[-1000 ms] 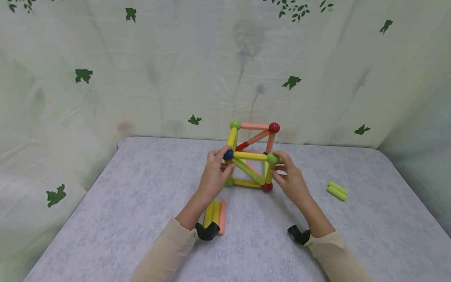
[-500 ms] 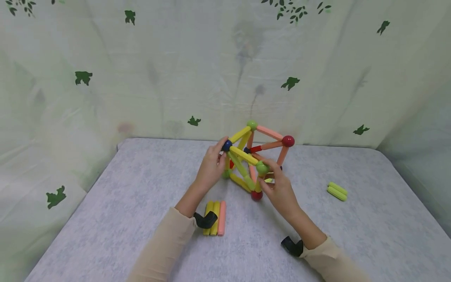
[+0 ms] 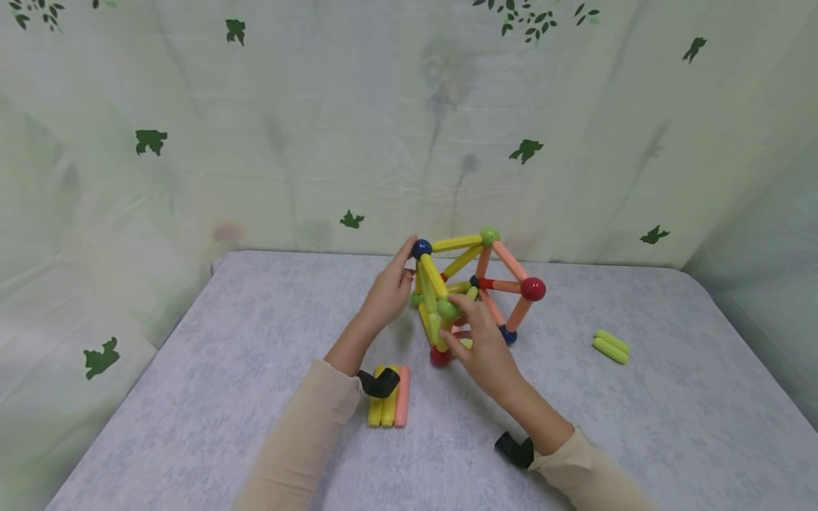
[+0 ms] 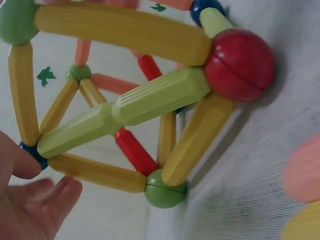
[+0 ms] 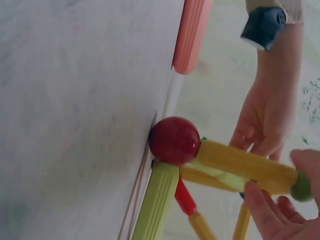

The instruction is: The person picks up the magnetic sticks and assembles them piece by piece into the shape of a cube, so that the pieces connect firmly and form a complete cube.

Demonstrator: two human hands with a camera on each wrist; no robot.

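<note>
A box-shaped frame of magnetic building sticks and balls [image 3: 452, 245] stands on the table, with yellow, green, orange and red sticks. At its upper left corner, the fingers of my left hand [image 3: 386, 291] hold the dark blue ball [image 3: 421, 248]. My right hand [image 3: 482, 348] pinches the near upper corner, at the green ball [image 3: 448, 309] and the yellow stick under it. A red ball [image 5: 174, 140] sits at the bottom of that upright in the right wrist view. In the left wrist view a light green diagonal [image 4: 160, 97] crosses the near face.
Two yellow sticks [image 3: 381, 415] and a pink stick [image 3: 402, 397] lie side by side near my left wrist. Further right lie two short light green sticks [image 3: 611, 346]. A pale curtain [image 3: 287, 142] hangs behind the table [image 3: 224, 390].
The frame has turned: its near right corner has swung toward me and left, and its far side to the right. My right hand has moved left with its corner; both hands keep hold.
</note>
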